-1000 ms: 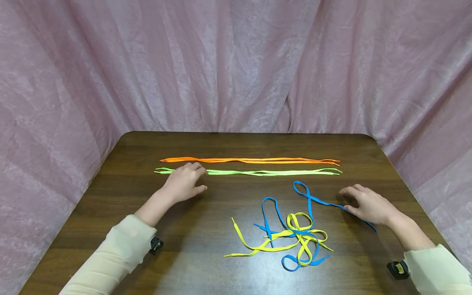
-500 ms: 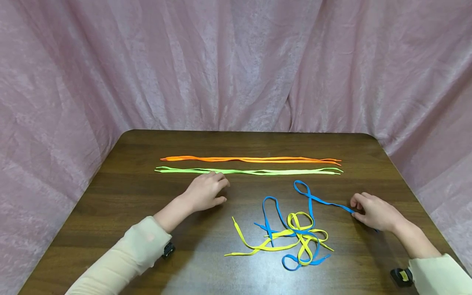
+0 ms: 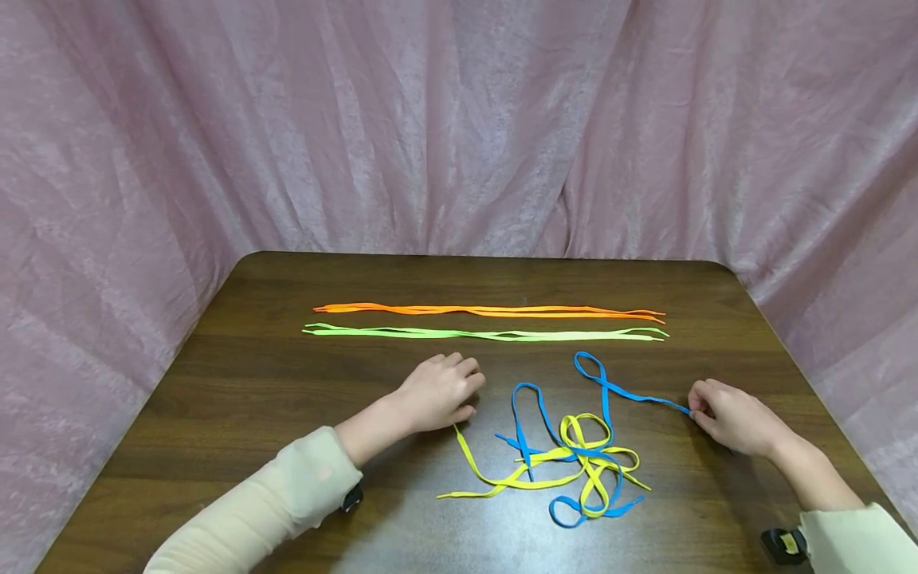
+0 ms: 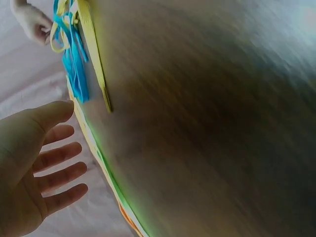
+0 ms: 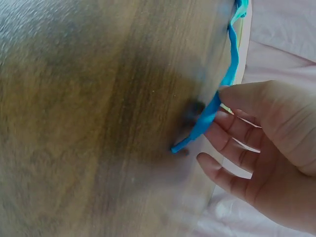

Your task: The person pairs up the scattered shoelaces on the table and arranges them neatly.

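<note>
The right hand [image 3: 735, 418] pinches one of the bright blue, flat woven fabric laces [image 5: 232, 69] close to its end, thumb pressed against a fingertip, the other fingers loosely bent and apart. A short tail with a narrow, stiff tip pokes out past the grip; whether that tip touches the wood cannot be told. From the grip the ribbon runs, slightly twisted, to a narrow loop and into a loose tangle on the bench [image 3: 237, 399].

There the blue strands cross and thread among lemon-yellow flat fabric laces [image 3: 541, 485], which curl into rounded loops with two tapered ends pointing left. The left hand [image 3: 441, 392] is relaxed and holds nothing, its fingers gently curved and spread, just beyond the upper yellow tip.

Farther back, pale lime-green flat laces [image 3: 495, 336] lie stretched nearly straight, and vivid orange flat laces [image 3: 466, 309] run parallel behind them, the strands of each bundle overlapping in places.

The bench has dark brown, streaked wood grain, rounded far corners and a glossy patch of reflected light. Behind it hangs a pink crushed-velvet curtain [image 3: 459, 127] in soft folds.
</note>
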The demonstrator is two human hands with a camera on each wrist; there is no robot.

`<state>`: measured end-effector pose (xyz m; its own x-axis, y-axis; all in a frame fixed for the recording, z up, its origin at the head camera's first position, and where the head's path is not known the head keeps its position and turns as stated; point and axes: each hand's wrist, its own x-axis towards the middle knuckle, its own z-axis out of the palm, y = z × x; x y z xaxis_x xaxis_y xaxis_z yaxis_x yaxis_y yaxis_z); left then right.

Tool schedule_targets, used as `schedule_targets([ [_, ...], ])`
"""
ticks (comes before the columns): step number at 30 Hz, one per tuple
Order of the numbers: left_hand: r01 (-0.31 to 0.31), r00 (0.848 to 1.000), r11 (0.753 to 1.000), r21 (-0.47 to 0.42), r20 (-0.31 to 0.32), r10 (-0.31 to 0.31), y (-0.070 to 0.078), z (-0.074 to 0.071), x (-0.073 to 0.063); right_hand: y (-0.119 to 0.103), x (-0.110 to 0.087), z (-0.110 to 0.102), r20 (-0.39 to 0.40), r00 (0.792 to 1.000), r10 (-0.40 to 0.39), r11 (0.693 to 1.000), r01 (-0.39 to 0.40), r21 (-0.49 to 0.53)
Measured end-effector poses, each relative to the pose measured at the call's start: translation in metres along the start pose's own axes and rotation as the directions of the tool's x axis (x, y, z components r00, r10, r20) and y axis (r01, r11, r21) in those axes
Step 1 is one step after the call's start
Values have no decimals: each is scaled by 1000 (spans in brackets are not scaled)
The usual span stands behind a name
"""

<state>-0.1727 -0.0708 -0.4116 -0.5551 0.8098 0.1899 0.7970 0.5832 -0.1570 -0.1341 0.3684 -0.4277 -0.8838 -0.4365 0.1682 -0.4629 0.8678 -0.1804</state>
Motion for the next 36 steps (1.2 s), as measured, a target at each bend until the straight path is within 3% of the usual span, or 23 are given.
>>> schedule_targets([
  [8,5,999,1000,7,40,-5,15,6,13,-1,5,-6,-71,997,39,999,-39,1],
  [23,105,990,994,-6,99,-104,27,21,46,1,12,-5,-213,977,-21,1000,19,-14],
  [32,130,969,992,-3,214,-126,39,20,57,-1,15,0,-216,976,-26,1000,24,-13],
  [36,126,965,992,0,231,-123,41,20,58,-2,17,1,-209,978,-19,1000,17,-12],
])
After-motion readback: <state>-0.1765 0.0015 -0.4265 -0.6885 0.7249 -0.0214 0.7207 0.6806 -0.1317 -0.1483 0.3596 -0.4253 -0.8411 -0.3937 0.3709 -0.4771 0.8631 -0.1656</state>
